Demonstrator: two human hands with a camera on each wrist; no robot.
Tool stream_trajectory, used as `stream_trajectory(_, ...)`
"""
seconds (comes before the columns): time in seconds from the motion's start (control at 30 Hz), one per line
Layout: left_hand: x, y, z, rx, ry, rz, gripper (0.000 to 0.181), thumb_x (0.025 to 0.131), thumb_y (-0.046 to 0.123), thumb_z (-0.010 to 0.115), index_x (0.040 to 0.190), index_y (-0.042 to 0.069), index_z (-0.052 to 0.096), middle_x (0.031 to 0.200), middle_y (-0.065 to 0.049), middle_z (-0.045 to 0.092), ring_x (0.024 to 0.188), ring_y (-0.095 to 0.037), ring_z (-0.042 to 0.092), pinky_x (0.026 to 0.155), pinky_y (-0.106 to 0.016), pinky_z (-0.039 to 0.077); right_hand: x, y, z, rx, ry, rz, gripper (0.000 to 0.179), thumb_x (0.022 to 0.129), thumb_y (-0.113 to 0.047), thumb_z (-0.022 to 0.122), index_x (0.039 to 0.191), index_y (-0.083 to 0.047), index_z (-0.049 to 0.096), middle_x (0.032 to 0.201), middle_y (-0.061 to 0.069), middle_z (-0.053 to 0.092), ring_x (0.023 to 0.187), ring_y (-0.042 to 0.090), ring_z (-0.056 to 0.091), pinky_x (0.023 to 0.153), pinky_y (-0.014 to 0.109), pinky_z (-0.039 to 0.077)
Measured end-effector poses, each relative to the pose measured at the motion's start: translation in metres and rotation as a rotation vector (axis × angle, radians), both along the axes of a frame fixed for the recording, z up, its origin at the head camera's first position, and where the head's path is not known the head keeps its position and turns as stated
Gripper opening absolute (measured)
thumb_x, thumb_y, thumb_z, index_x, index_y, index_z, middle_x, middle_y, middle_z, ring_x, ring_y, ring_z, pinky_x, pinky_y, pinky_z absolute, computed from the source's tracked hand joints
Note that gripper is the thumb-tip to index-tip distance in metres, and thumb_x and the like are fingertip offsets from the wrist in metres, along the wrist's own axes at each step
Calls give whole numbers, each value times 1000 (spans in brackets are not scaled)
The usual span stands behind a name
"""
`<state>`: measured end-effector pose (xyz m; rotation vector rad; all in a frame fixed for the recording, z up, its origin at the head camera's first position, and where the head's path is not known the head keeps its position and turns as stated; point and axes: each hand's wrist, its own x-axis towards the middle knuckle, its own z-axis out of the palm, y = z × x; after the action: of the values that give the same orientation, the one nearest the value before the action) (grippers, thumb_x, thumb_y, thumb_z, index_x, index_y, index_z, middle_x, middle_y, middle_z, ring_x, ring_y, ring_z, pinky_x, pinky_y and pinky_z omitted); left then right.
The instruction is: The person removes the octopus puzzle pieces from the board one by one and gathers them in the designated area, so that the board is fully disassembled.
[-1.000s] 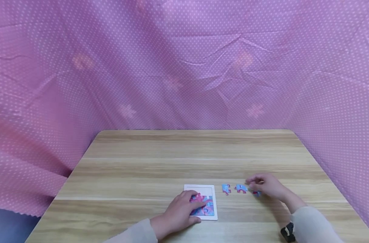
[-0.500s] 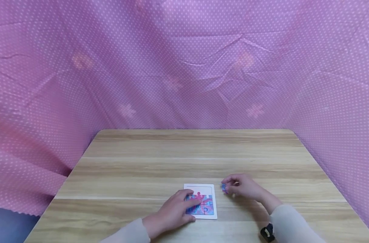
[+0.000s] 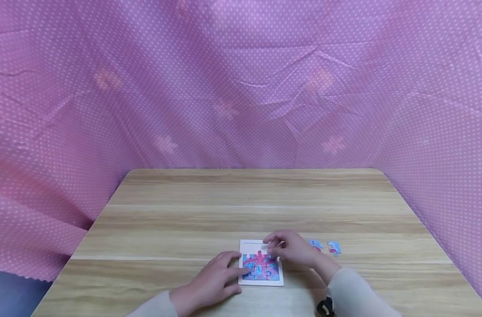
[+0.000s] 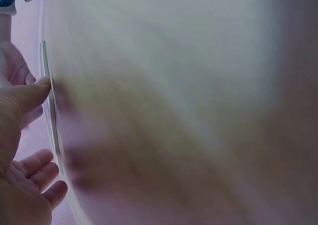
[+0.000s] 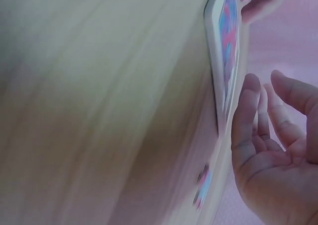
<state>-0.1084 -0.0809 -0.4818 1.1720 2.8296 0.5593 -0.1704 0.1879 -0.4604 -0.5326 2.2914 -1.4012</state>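
Observation:
A white-framed jigsaw puzzle board [image 3: 261,283] lies on the wooden table, its lower rows filled with pink and blue pieces. The upper part of its tray shows white. My left hand [image 3: 209,279] lies at the board's left side, fingers extended, one fingertip resting on the filled pieces. Over the upper right of the board, my right hand [image 3: 292,248] has its thumb and fingers close together on a puzzle piece, which the fingers mostly hide. The right wrist view shows that hand's fingers [image 5: 246,115] beside the board's edge.
Two loose puzzle pieces, one partly behind the right hand [image 3: 315,243] and one farther right [image 3: 334,247], lie right of the board. A wooden table [image 3: 185,198] spreads around. Pink dotted cloth [image 3: 241,88] hangs behind and at both sides.
My right hand has moved left from the loose pieces, past the leftmost one, to over the board. The left hand has slid left, uncovering more of the filled puzzle.

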Motion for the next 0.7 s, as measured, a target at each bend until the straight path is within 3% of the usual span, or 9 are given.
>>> stream_trajectory(0.3,4,-3,-3,10,9,-15,40,88,37,66,127,28,63,137,-11,46,125,-27,42,98,-49,39,4,-26,0,25,13,25,25,86,-10,69,111,-7,66,90,0,65,82,17,61,73,32,51)
stream_trajectory(0.7,3,-4,-1,1,-13,-11,39,87,39,66,125,29,64,138,-10,46,127,-28,42,99,-50,39,8,-37,-6,171,103,46,19,85,-11,70,105,-12,70,82,-9,63,77,11,57,72,29,48)
